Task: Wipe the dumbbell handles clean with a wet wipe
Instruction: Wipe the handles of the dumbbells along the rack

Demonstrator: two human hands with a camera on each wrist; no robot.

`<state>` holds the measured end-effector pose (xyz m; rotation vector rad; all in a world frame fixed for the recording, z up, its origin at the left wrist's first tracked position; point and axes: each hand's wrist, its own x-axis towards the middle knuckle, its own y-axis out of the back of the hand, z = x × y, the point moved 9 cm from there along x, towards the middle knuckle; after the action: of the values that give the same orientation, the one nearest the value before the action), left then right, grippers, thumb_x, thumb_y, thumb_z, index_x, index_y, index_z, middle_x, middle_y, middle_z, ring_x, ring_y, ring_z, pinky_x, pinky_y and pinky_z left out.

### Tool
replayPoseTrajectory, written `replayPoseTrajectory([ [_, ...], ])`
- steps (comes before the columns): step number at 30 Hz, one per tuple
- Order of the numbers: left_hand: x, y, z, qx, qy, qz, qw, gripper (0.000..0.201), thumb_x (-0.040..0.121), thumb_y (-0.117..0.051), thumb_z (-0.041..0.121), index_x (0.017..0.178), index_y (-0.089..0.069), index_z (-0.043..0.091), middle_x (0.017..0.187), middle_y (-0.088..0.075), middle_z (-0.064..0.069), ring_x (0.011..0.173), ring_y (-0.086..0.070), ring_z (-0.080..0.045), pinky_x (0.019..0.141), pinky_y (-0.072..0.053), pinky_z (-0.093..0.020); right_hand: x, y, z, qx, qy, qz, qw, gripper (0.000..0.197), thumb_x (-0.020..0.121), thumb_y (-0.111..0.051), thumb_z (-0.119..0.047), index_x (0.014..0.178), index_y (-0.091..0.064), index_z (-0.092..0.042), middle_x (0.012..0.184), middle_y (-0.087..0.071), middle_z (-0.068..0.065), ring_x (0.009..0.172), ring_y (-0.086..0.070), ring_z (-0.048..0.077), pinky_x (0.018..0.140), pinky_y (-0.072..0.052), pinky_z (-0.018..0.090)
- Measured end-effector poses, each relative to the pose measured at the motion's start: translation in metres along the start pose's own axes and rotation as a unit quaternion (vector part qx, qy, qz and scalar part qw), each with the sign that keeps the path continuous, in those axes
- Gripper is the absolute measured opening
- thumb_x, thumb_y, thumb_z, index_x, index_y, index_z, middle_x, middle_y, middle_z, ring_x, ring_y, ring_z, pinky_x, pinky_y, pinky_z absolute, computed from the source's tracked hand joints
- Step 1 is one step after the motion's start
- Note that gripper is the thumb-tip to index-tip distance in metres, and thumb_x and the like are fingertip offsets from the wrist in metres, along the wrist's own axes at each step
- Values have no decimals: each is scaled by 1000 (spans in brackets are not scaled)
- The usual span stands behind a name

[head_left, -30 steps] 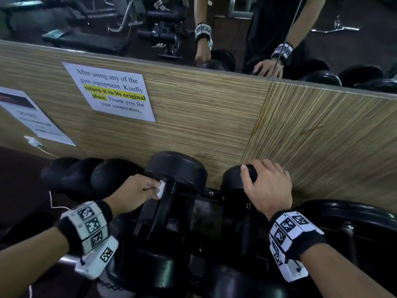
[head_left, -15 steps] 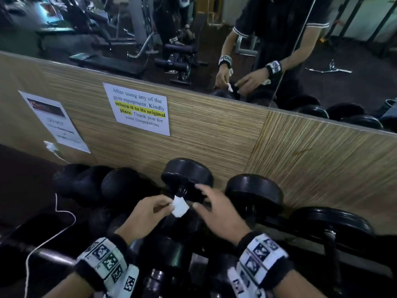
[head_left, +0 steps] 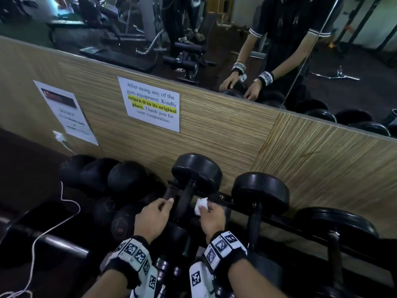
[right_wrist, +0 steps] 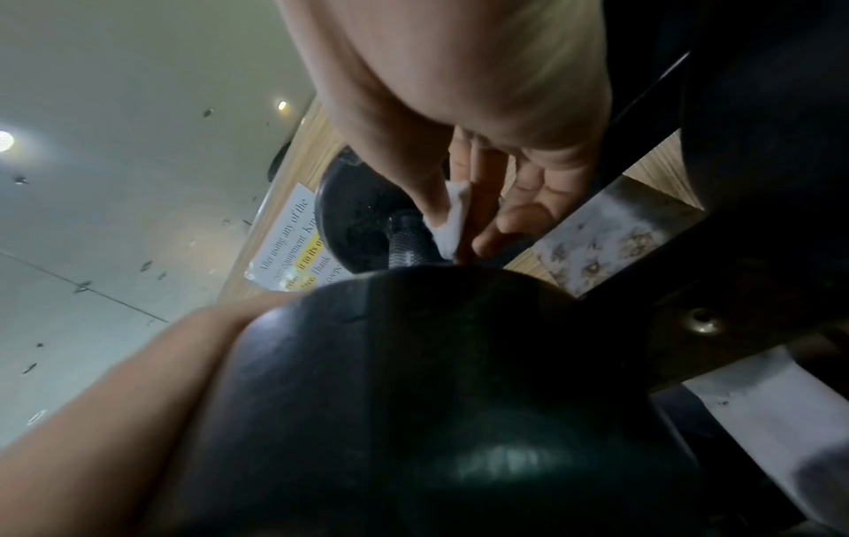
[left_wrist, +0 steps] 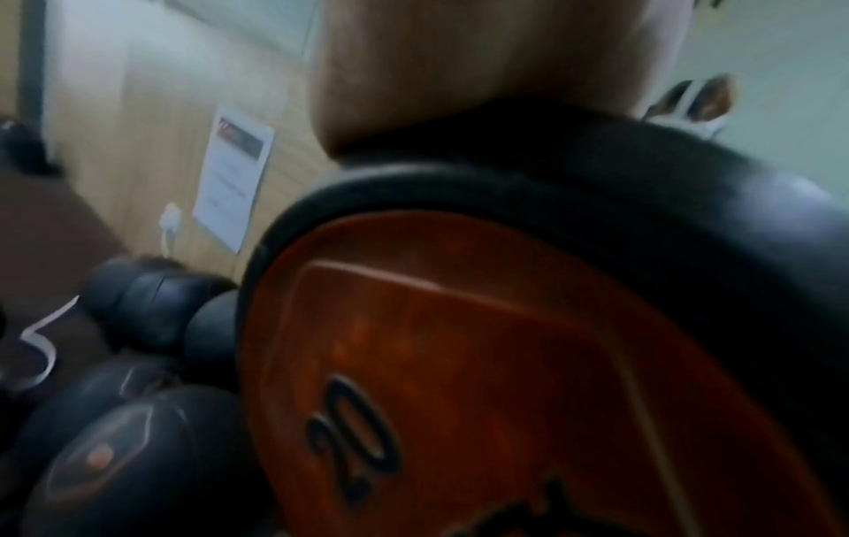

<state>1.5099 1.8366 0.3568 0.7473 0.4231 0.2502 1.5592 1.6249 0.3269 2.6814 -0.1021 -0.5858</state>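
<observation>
White paper notice [head_left: 153,104] on wood-grain wall panel [head_left: 214,134]: "After using any of the gym equipment. Kindly return it to its original place. Thank you for your cooperation." — "return it to its original place" highlighted yellow. Second sheet [head_left: 66,112] to its left: print too blurred to read. Orange dumbbell end cap [left_wrist: 482,381], left wrist view: "20".

We count two hands: a left hand [head_left: 153,216] and a right hand [head_left: 211,218]. We see one white wet wipe [head_left: 201,206]. Three dumbbells stand in a row on the rack, the first [head_left: 196,175], the second [head_left: 260,192] and the third [head_left: 335,224], with several more dark weights at left, too dim to count. Two paper notices hang on the wall, one [head_left: 153,103] and another [head_left: 66,112]. One white cable [head_left: 49,227] trails down.
</observation>
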Motion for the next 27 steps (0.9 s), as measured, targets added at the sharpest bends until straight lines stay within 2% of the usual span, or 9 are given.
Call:
replayPoseTrajectory([
  [2, 0, 3, -1, -44, 8, 23, 999, 35, 95, -45, 59, 89, -66, 32, 89, -71, 10, 90, -64, -18, 89, -49, -40, 7, -3, -2, -4, -5, -9, 1000, 20, 99, -53, -14, 90, -69, -5, 83, -65, 5, 85, -62, 25, 68, -39, 27],
  [6, -5, 9, -4, -74, 22, 63, 995, 29, 96, -49, 47, 82, -66, 29, 78, -71, 9, 83, -63, -16, 82, -49, -38, 29, -22, -6, -38, -14, -40, 998, 38, 105, -47, -27, 70, -55, -18, 80, -61, 6, 81, -56, 22, 70, -37, 26],
  [10, -7, 13, 1, -80, 16, 77, 994, 26, 96, -50, 40, 80, -66, 27, 70, -70, 8, 75, -63, -11, 73, -45, -34, 45, -42, -14, 42, 0, -38, 998, 20, 101, -51, -10, 104, -70, -8, 101, -69, 7, 98, -61, 20, 87, -44, 26],
  [15, -6, 13, 2, -60, 19, 67, 996, 23, 96, -51, 39, 84, -68, 28, 72, -71, 10, 76, -63, -11, 76, -48, -36, 29, -31, -10, 24, 56, -51, 997, 29, 100, -54, -7, 73, -63, -15, 66, -59, -10, 63, -54, -3, 60, -41, 13],
  [17, -7, 13, 3, -61, 19, 65, 996, 23, 96, -51, 38, 83, -68, 28, 72, -71, 10, 75, -63, -9, 73, -46, -35, 17, -28, -11, -4, 90, -76, 993, 38, 98, -54, -2, 64, -55, -18, 60, -55, -11, 56, -52, -6, 58, -38, 12],
  [20, -7, 12, 1, -73, 24, 65, 995, 23, 95, -52, 37, 82, -68, 28, 70, -70, 10, 75, -64, -10, 74, -48, -35, 27, -37, -10, -29, 93, -62, 993, 33, 98, -54, -4, 69, -61, -17, 71, -64, -9, 68, -58, -7, 69, -44, 12],
  [22, -8, 13, 0, -76, 28, 68, 994, 23, 94, -52, 38, 81, -68, 28, 70, -70, 10, 76, -64, -11, 76, -49, -37, 36, -44, -3, -29, 55, -46, 997, 18, 97, -54, -12, 92, -71, -11, 94, -73, -4, 92, -66, 8, 88, -51, 24],
  [24, -8, 13, 1, -78, 28, 66, 994, 23, 94, -52, 37, 80, -67, 28, 70, -70, 11, 74, -64, -10, 76, -50, -37, 29, -43, -2, -34, 70, -54, 995, 18, 96, -54, -9, 92, -71, -6, 92, -72, -2, 90, -66, 14, 82, -50, 23],
  [27, -8, 13, 5, -75, 22, 62, 995, 22, 94, -53, 35, 79, -67, 28, 68, -70, 12, 72, -63, -6, 75, -49, -36, 8, -37, 1, -41, 98, -91, 990, 24, 99, -52, -2, 77, -62, 5, 75, -64, -2, 76, -60, 7, 71, -43, 14],
])
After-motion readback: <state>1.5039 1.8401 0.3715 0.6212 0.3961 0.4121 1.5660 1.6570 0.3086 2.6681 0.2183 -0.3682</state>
